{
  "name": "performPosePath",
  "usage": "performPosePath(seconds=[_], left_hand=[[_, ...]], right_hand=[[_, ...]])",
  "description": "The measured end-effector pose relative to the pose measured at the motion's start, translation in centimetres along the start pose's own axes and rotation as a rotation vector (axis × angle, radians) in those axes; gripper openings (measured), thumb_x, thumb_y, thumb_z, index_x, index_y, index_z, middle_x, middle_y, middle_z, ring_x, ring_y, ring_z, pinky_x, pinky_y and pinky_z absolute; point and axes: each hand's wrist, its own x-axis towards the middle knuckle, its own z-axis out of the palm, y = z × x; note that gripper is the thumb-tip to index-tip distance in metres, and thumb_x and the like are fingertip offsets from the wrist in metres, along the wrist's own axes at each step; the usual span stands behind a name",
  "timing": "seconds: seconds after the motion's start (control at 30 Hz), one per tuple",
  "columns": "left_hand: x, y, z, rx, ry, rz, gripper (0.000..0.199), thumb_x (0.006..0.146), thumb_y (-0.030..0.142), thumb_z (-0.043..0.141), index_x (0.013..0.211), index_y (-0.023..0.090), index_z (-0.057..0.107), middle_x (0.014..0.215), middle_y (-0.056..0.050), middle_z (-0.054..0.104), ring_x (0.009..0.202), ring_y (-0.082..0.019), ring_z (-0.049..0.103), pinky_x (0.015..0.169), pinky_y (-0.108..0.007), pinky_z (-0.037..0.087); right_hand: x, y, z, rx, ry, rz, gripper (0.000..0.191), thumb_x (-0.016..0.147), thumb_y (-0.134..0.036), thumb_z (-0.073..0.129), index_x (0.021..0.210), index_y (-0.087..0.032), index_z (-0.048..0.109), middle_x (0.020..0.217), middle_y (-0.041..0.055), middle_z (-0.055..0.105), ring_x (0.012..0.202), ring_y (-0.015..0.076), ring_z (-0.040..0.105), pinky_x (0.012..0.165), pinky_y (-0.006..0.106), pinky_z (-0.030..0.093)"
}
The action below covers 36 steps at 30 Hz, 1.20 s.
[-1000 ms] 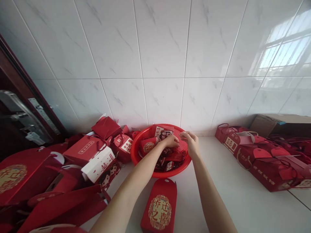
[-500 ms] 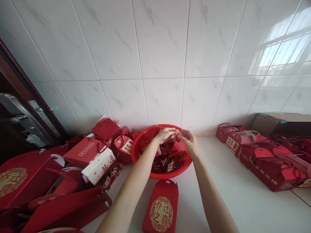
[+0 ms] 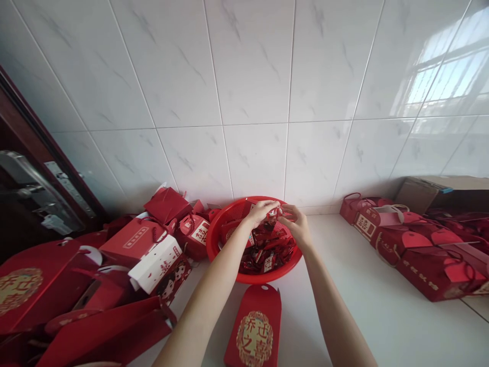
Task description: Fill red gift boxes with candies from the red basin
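Head view shows both of your hands raised over the red basket [image 3: 229, 224], which stands on the white counter [image 3: 382, 316] against the tiled wall [image 3: 252, 92]. Your left hand [image 3: 262, 211] and your right hand [image 3: 294, 224] meet above the middle of the basket. Their fingers are curled and pinched on a small red wrapped packet [image 3: 275, 211] held between the two hands, just above the basket's contents. Whether each hand grips the packet firmly or only touches it cannot be told at this size.

The basket holds a loose heap of small red packets [image 3: 267, 255], lying below and slightly toward you from your hands.

A flat red gift bag [image 3: 254, 326] with a round gold emblem lies on the counter directly on your side of the basket, between your forearms and close to the rim.

To the left of the basket, a pile of red and white gift boxes [image 3: 153, 255] crowds the counter, the nearest ones just beside the rim. To the right, well apart from the basket, a row of red bags with handles [image 3: 412, 244] lies along the counter, with a cardboard box [image 3: 439, 191] behind it.
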Motion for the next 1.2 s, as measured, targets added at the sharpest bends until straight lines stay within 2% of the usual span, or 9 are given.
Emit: performPosePath(seconds=[0.2,0.3,0.47,0.63,0.8,0.93,1.0,1.1,1.2], left_hand=[[0.6,-1.0,0.1,0.175,0.180,0.133,0.026,0.084,0.040,0.065,0.077,0.016,0.067,0.075,0.000,0.067,0.074,-0.014,0.059,0.069,-0.024,0.044],[0.8,-1.4,0.6,0.348,0.290,0.200,0.030,0.085,0.042,0.061,0.070,0.016,0.061,0.067,0.002,0.060,0.070,-0.014,0.055,0.065,-0.024,0.041],[0.7,-1.2,1.1,0.428,0.271,0.224,0.030,0.087,0.041,0.056,0.071,0.017,0.062,0.067,0.001,0.062,0.069,-0.015,0.057,0.062,-0.024,0.041],[0.6,-0.9,1.1,0.366,0.326,0.218,0.028,0.090,0.039,0.057,0.072,0.017,0.061,0.066,0.001,0.062,0.062,-0.015,0.061,0.058,-0.024,0.046],[0.5,-0.7,1.4,0.232,0.298,0.067,0.026,0.095,0.037,0.055,0.083,0.017,0.064,0.065,0.001,0.063,0.049,-0.013,0.060,0.051,-0.024,0.048],[0.1,-0.2,1.7,0.188,0.178,-0.059,0.029,0.096,0.039,0.056,0.091,0.015,0.070,0.068,-0.001,0.068,0.051,-0.013,0.062,0.055,-0.026,0.051],[0.0,-0.1,1.7,0.169,0.127,-0.038,0.026,0.093,0.038,0.061,0.087,0.014,0.071,0.069,-0.001,0.069,0.054,-0.012,0.062,0.057,-0.025,0.051],[0.0,-0.2,1.5,0.176,0.094,0.048,0.019,0.085,0.032,0.072,0.079,0.014,0.069,0.064,0.001,0.066,0.053,-0.010,0.058,0.055,-0.022,0.048],[0.2,-0.5,1.1,0.213,0.094,0.126,0.023,0.078,0.034,0.077,0.074,0.015,0.065,0.058,0.004,0.059,0.048,-0.008,0.052,0.050,-0.021,0.042]], right_hand=[[-0.5,-0.5,0.3,-0.032,-0.146,-0.019,0.047,0.066,-0.032,0.080,0.111,-0.025,0.071,0.117,0.0054,0.073,0.079,0.0188,0.069,0.071,0.034,0.057],[-0.6,-0.4,0.5,-0.061,-0.178,-0.005,0.051,0.066,-0.036,0.083,0.114,-0.026,0.070,0.116,0.0056,0.073,0.076,0.0191,0.070,0.068,0.033,0.057],[-0.4,0.4,0.5,-0.039,-0.101,0.050,0.040,0.065,-0.043,0.082,0.097,-0.021,0.070,0.076,0.0020,0.074,0.068,0.0227,0.072,0.065,0.036,0.058],[-0.2,0.3,0.4,0.078,0.002,0.094,0.043,0.058,-0.051,0.086,0.077,-0.020,0.062,0.075,0.0037,0.072,0.064,0.0232,0.071,0.059,0.036,0.060],[-0.2,0.2,0.1,0.115,0.170,0.033,0.042,0.059,-0.044,0.087,0.071,-0.021,0.054,0.077,0.0024,0.069,0.068,0.0201,0.070,0.068,0.037,0.060],[-0.1,0.2,0.0,0.067,0.098,-0.001,0.030,0.061,-0.038,0.083,0.071,-0.020,0.062,0.097,0.0084,0.073,0.088,0.0239,0.071,0.082,0.039,0.056],[-0.1,0.1,0.0,0.042,0.024,-0.007,0.022,0.067,-0.038,0.077,0.073,-0.020,0.066,0.103,0.0098,0.074,0.092,0.0246,0.070,0.083,0.039,0.055],[0.0,0.4,-0.1,-0.009,-0.018,-0.048,0.015,0.071,-0.033,0.070,0.077,-0.020,0.067,0.096,0.0084,0.075,0.087,0.0232,0.068,0.078,0.037,0.055],[0.3,1.0,-0.3,-0.017,0.010,-0.043,0.031,0.067,-0.028,0.069,0.097,-0.021,0.067,0.106,0.0085,0.074,0.079,0.0196,0.067,0.068,0.033,0.056]])
